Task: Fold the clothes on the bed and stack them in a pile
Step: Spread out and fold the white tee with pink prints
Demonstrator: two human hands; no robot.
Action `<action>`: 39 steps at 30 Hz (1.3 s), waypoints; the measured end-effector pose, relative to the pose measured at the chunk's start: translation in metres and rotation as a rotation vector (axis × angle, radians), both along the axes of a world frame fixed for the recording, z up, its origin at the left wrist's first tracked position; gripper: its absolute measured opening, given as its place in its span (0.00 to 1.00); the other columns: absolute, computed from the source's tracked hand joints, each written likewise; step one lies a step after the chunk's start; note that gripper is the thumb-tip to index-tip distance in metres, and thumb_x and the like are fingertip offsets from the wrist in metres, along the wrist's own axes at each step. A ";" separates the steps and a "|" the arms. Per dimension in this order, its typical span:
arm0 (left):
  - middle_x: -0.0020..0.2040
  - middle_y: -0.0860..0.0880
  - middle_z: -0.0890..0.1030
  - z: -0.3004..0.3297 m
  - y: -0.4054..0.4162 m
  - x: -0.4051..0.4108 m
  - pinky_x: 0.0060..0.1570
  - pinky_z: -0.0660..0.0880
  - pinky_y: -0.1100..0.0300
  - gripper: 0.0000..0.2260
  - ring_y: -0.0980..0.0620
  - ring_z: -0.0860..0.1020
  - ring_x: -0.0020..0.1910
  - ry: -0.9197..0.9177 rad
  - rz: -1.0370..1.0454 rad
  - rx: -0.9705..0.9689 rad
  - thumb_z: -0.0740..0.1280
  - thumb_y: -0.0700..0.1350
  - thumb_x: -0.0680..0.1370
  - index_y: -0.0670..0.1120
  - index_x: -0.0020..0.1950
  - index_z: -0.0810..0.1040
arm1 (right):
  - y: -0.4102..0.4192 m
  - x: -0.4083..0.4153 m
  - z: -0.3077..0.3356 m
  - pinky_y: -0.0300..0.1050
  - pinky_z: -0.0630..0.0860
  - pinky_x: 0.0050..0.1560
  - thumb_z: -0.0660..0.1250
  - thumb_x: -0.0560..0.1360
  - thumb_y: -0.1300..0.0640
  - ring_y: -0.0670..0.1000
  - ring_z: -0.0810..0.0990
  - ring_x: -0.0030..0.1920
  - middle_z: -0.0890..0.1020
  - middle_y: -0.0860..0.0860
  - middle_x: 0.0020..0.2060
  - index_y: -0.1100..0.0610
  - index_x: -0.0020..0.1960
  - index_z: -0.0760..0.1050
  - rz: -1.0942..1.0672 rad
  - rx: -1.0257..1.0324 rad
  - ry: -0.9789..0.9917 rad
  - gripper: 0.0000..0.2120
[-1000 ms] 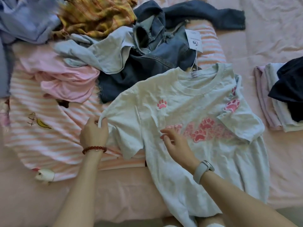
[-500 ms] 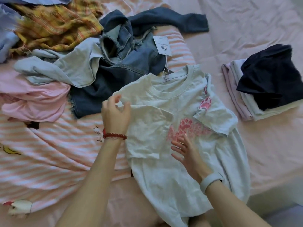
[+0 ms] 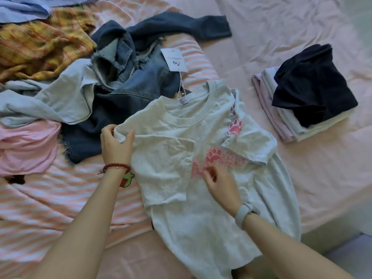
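Observation:
A pale blue T-shirt point(image 3: 211, 214) with pink paw prints lies flat on the pink bed, both sleeves folded inward over its chest. My left hand point(image 3: 115, 144) pinches the shirt's left shoulder fold between thumb and fingers. My right hand point(image 3: 218, 184) rests on the shirt's middle, over the paw print, fingers loosely spread. To the right sits a pile of folded clothes point(image 3: 302, 101) with a dark navy piece on top.
Unfolded clothes lie in a heap at the upper left: a denim jacket point(image 3: 120, 93) with a paper tag point(image 3: 174, 60), a light blue garment point(image 3: 66, 97), a yellow plaid shirt point(image 3: 40, 45), a pink top point(image 3: 26, 146). A pink striped garment point(image 3: 50, 198) lies under them. The bed edge point(image 3: 332, 228) runs at lower right.
My left hand has carried the shirt's left sleeve inward and laid it over the chest. My right hand stayed on the shirt's middle. The view has shifted left.

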State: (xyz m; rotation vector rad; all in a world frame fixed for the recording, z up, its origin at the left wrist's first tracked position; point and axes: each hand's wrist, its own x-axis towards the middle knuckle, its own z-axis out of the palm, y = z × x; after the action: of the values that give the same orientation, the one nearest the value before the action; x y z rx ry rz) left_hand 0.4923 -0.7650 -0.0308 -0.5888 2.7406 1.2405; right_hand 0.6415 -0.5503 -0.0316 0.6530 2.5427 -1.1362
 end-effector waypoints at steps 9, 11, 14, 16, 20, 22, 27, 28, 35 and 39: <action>0.65 0.45 0.68 0.002 0.014 -0.016 0.63 0.55 0.48 0.46 0.45 0.64 0.64 0.008 -0.585 -0.591 0.74 0.64 0.61 0.51 0.74 0.60 | 0.156 -0.148 0.015 0.53 0.70 0.56 0.62 0.77 0.61 0.58 0.70 0.63 0.70 0.57 0.65 0.59 0.70 0.64 0.356 0.445 0.099 0.21; 0.64 0.45 0.68 0.000 0.016 -0.021 0.63 0.55 0.48 0.46 0.46 0.66 0.62 -0.029 -0.630 -0.653 0.72 0.65 0.62 0.51 0.74 0.59 | 0.172 -0.180 0.011 0.50 0.65 0.63 0.63 0.77 0.59 0.56 0.64 0.69 0.62 0.54 0.72 0.56 0.74 0.55 0.524 0.481 -0.024 0.28; 0.54 0.42 0.75 -0.005 0.014 -0.031 0.53 0.66 0.46 0.33 0.42 0.73 0.54 0.061 -0.550 -0.569 0.72 0.57 0.68 0.45 0.68 0.69 | 0.180 -0.225 0.003 0.50 0.56 0.72 0.63 0.78 0.57 0.54 0.56 0.74 0.53 0.50 0.76 0.54 0.77 0.46 0.711 0.497 -0.167 0.35; 0.50 0.44 0.77 -0.004 0.013 -0.036 0.44 0.70 0.49 0.21 0.41 0.76 0.49 0.106 -0.488 -0.455 0.69 0.52 0.73 0.44 0.61 0.74 | 0.179 -0.248 -0.002 0.51 0.55 0.73 0.65 0.76 0.59 0.54 0.55 0.74 0.53 0.52 0.76 0.54 0.77 0.45 0.783 0.430 -0.235 0.37; 0.46 0.47 0.80 -0.007 0.015 -0.048 0.39 0.67 0.56 0.11 0.42 0.78 0.45 0.098 -0.436 -0.363 0.63 0.52 0.77 0.47 0.54 0.76 | 0.172 -0.265 -0.012 0.51 0.63 0.68 0.65 0.74 0.62 0.56 0.67 0.68 0.68 0.55 0.69 0.54 0.75 0.54 0.801 0.258 -0.286 0.34; 0.45 0.46 0.81 -0.008 0.012 -0.051 0.40 0.69 0.53 0.10 0.40 0.78 0.44 0.103 -0.448 -0.345 0.62 0.50 0.78 0.46 0.53 0.76 | 0.174 -0.266 -0.014 0.49 0.68 0.64 0.63 0.74 0.62 0.56 0.72 0.63 0.72 0.56 0.65 0.54 0.72 0.61 0.688 0.200 -0.298 0.27; 0.45 0.45 0.80 -0.007 0.007 -0.049 0.42 0.73 0.49 0.08 0.40 0.78 0.44 0.136 -0.475 -0.353 0.62 0.47 0.79 0.44 0.51 0.77 | 0.191 -0.252 -0.006 0.45 0.68 0.56 0.63 0.74 0.56 0.55 0.72 0.60 0.74 0.54 0.62 0.56 0.67 0.65 0.818 0.325 -0.255 0.23; 0.45 0.45 0.79 -0.006 0.009 -0.049 0.42 0.74 0.48 0.08 0.40 0.77 0.44 0.141 -0.476 -0.352 0.62 0.46 0.79 0.44 0.51 0.77 | 0.194 -0.248 -0.004 0.47 0.68 0.58 0.64 0.74 0.54 0.55 0.72 0.60 0.73 0.53 0.62 0.55 0.68 0.64 0.878 0.375 -0.255 0.24; 0.43 0.45 0.78 0.023 0.016 -0.015 0.38 0.73 0.49 0.06 0.42 0.77 0.40 0.253 -0.425 -0.308 0.62 0.43 0.79 0.41 0.48 0.76 | 0.210 -0.213 0.022 0.44 0.60 0.39 0.57 0.78 0.55 0.56 0.71 0.43 0.74 0.54 0.48 0.60 0.53 0.69 0.918 0.531 0.095 0.08; 0.41 0.41 0.78 0.040 0.016 0.029 0.39 0.71 0.52 0.12 0.45 0.75 0.41 0.335 -0.420 -0.276 0.59 0.45 0.79 0.37 0.48 0.76 | 0.215 -0.169 0.044 0.46 0.63 0.31 0.61 0.76 0.64 0.55 0.68 0.33 0.72 0.56 0.45 0.62 0.52 0.71 0.970 0.519 0.206 0.05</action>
State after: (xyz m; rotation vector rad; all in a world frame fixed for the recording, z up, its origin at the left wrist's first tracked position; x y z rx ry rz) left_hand 0.5216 -0.7490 0.0094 0.2047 3.1032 0.9385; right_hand 0.4724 -0.3351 0.0124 -0.6213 2.7468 -0.2127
